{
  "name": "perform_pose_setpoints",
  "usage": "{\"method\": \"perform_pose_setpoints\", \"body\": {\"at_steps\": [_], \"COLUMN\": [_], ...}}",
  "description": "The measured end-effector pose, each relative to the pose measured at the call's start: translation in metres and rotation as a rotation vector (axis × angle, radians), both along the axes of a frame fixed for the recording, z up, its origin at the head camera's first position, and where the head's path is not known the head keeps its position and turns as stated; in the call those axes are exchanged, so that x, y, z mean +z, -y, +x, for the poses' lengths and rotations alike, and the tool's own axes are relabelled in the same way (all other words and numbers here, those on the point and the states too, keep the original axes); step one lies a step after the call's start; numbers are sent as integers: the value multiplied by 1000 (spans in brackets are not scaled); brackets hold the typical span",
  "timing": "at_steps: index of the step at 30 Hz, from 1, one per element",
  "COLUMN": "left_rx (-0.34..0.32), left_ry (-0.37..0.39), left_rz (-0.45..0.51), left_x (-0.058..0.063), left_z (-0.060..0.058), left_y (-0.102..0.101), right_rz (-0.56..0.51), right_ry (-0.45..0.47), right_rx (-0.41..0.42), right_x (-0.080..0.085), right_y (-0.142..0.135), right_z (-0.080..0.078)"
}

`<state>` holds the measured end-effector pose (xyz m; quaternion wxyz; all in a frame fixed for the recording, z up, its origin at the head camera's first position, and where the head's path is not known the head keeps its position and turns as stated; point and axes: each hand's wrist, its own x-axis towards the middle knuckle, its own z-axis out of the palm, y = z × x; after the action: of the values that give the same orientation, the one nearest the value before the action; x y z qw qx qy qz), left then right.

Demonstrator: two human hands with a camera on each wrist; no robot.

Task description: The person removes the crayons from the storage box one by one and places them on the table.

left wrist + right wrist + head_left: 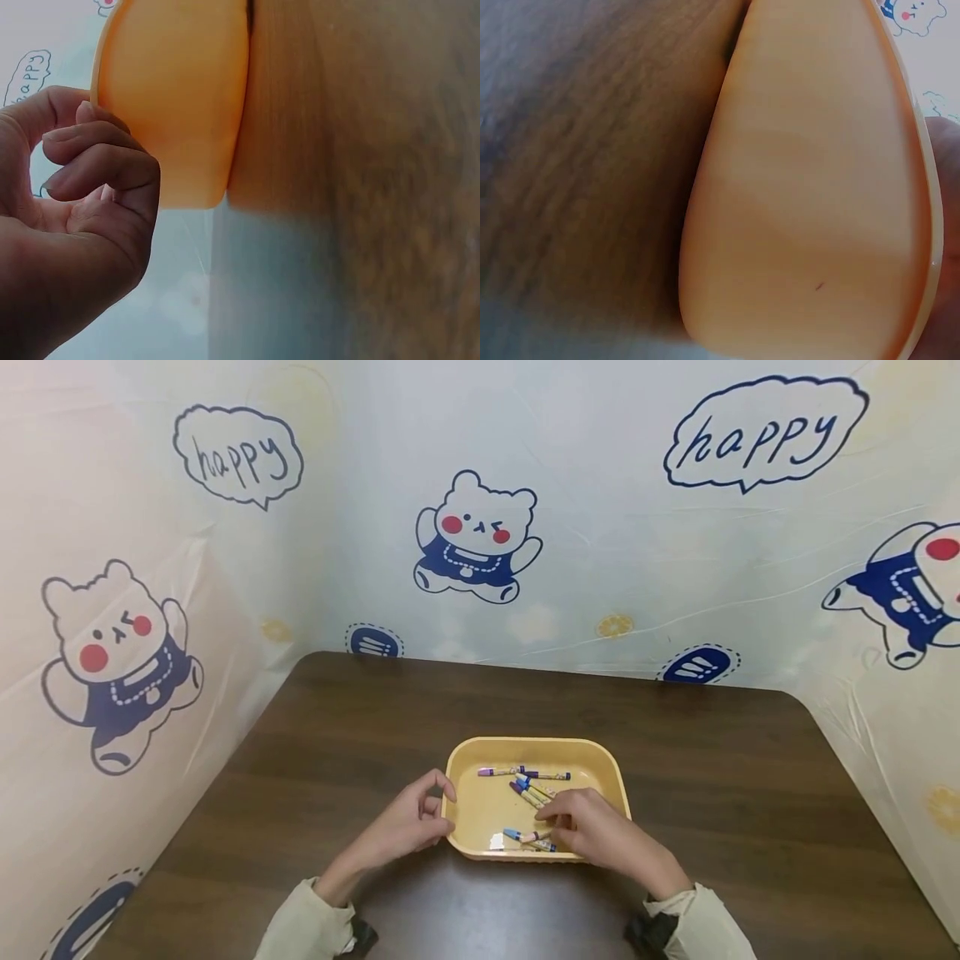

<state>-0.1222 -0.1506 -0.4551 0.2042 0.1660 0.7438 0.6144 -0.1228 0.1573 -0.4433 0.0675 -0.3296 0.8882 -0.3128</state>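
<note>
A yellow plastic tray [468, 818] stands on the table, with several crayons lying loose inside. My left hand [415, 817] grips the tray's left rim; in the left wrist view its fingers [105, 161] curl against the outer wall. Over the tray's right side reaches my right hand [596, 831], fingers bent down among the crayons. By its thumb lies a peach-tipped crayon [529, 837], across a blue-tipped crayon [512, 833]; whether the fingers pinch it cannot be made out. Farther back are a purple-tipped crayon [495, 772] and a dark crayon [551, 775].
The dark brown wooden table [360, 718] extends around the tray on all sides. Behind and beside it hangs a pale sheet [592, 552] printed with bears and speech bubbles. In the right wrist view the tray's outer wall [802, 187] hides most of the hand.
</note>
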Motion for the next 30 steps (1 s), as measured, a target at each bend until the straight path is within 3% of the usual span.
{"method": "perform_pose_setpoints", "body": {"at_steps": [8,12,22,30], "left_rx": [-23,-31,-15,-8], "left_ry": [-27,-15,33,94], "left_rz": [31,58,80,95], "left_x": [0,-2,-6,-6], "left_z": [2,2,2,6], "left_y": [-1,-1,-6,-5], "right_rz": [73,95,223,218], "right_ry": [97,101,61,-33], "right_rx": [-14,-37,-149,-153], "right_x": [6,6,9,8], "right_y": [-2,-1,1,-1], "right_z": [3,6,13,13]}}
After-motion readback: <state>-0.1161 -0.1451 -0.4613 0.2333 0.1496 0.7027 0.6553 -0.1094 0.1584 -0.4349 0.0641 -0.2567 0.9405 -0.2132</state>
